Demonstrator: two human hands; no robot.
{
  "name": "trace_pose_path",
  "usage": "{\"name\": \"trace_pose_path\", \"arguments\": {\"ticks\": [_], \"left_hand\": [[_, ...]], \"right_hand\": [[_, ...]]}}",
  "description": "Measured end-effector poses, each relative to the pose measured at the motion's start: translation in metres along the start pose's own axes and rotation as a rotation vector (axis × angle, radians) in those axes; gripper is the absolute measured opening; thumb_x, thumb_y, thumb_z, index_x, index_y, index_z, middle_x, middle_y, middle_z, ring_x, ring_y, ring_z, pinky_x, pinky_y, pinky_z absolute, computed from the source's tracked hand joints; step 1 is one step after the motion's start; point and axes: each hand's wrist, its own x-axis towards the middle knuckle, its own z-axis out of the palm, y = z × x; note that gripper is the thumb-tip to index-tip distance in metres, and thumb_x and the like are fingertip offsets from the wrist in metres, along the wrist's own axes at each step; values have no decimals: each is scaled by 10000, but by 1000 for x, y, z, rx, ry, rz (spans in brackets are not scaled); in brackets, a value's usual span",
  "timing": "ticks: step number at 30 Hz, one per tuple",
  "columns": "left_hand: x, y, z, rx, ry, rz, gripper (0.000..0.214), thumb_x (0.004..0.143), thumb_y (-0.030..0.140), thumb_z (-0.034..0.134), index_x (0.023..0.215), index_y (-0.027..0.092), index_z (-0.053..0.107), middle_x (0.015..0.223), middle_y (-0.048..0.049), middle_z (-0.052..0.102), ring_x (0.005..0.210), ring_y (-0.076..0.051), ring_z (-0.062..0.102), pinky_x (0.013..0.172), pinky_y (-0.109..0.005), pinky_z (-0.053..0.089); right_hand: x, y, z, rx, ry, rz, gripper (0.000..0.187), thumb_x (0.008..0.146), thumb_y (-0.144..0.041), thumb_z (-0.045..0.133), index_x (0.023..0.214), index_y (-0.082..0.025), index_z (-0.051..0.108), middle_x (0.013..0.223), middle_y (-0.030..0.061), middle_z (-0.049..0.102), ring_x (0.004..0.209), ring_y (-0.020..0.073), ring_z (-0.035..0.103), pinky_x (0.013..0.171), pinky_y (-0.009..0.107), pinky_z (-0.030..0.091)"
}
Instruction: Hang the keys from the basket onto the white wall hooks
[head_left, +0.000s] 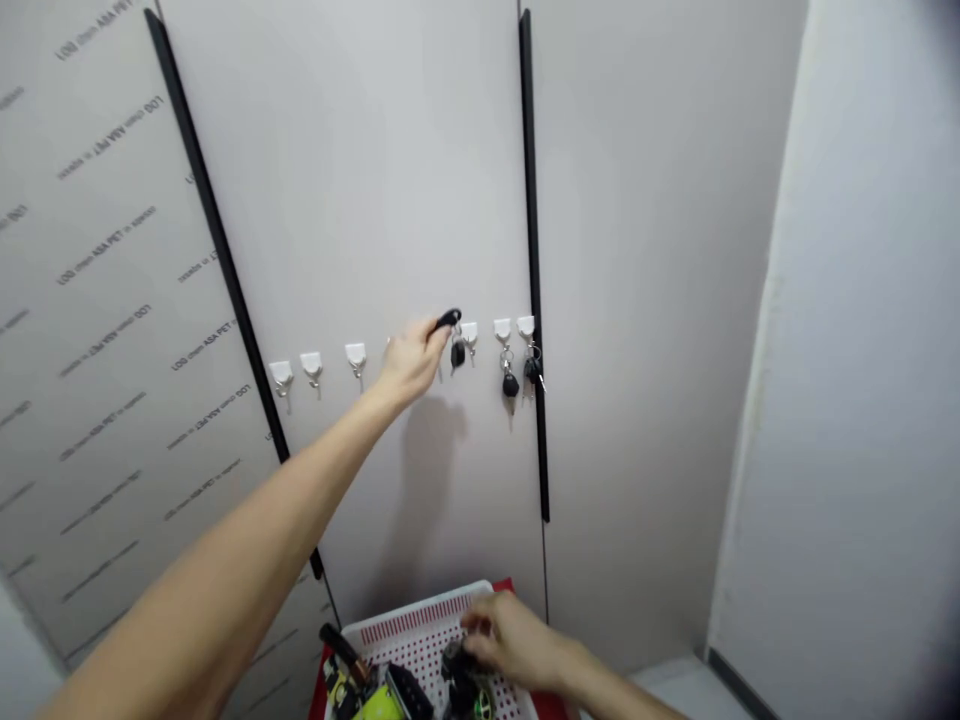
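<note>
My left hand point(409, 362) reaches up to the wall and pinches a black key fob point(448, 320) between its fingers, close to a row of white adhesive hooks point(355, 357). Black-fobbed keys point(510, 385) hang from the hooks on the right of the row, and the hooks on the left look bare. Low in the view, my right hand point(510, 640) is over a white perforated basket point(420, 618), its fingers on or just above a dark bunch of keys point(457, 668). I cannot tell whether it grips them.
The basket sits on a red surface point(324, 672) and holds a yellow-green object point(379, 705) and a black-handled tool point(341, 648). Black vertical strips point(217, 240) divide the grey wall panels. A white side wall point(810, 300) stands at the right.
</note>
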Motion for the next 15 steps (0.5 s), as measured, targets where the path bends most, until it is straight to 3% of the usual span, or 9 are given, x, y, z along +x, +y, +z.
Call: {"name": "trace_pose_path", "arguments": {"ticks": [2,4,6,7,9,12,15], "left_hand": [[-40,2,4,-66,-176,-21,261,706,297,295,671,149,508,572,17,461,574,-87,418,544,-187,317],[-89,-3,14,-135,-396,-102,268,707,306,293,666,144,503,589,16,471,576,-86,420,540,-184,321],[-140,-12,30,-180,-561,-187,285,714,316,281,692,146,508,643,7,502,607,-89,434,574,-188,330],[-164,-17,40,-172,-630,-230,298,719,321,269,694,150,511,658,2,513,614,-92,439,581,-191,332],[-208,-26,60,-130,-726,-290,294,719,316,271,707,156,518,703,-16,528,661,-107,451,615,-199,334],[-253,-34,79,-88,-847,-345,223,692,257,325,750,175,524,795,-26,535,753,-119,456,686,-199,323],[-277,-40,85,-38,-953,-389,184,671,202,343,720,180,519,787,-14,536,758,-111,457,693,-183,318]], "right_hand": [[9,-1,-39,16,321,21,284,628,-242,427,883,-154,514,813,53,549,726,133,492,660,231,366],[24,-7,-91,-18,808,86,320,652,-270,397,942,-151,460,911,76,494,823,152,450,720,277,347],[42,-14,-137,-127,1097,81,358,637,-316,422,962,-165,433,1001,80,428,938,178,376,782,309,307],[51,-18,-154,-179,1160,96,380,623,-338,438,965,-173,428,1023,81,403,956,191,359,788,322,300],[69,-24,-171,-243,1142,148,419,606,-366,453,984,-192,408,999,78,396,898,199,399,738,332,334],[88,-25,-169,-308,1091,241,458,610,-369,445,1033,-217,356,968,75,380,772,188,452,624,319,375],[96,-19,-162,-372,1113,250,401,642,-267,404,1034,-206,344,988,82,356,737,168,458,594,289,376]]}}
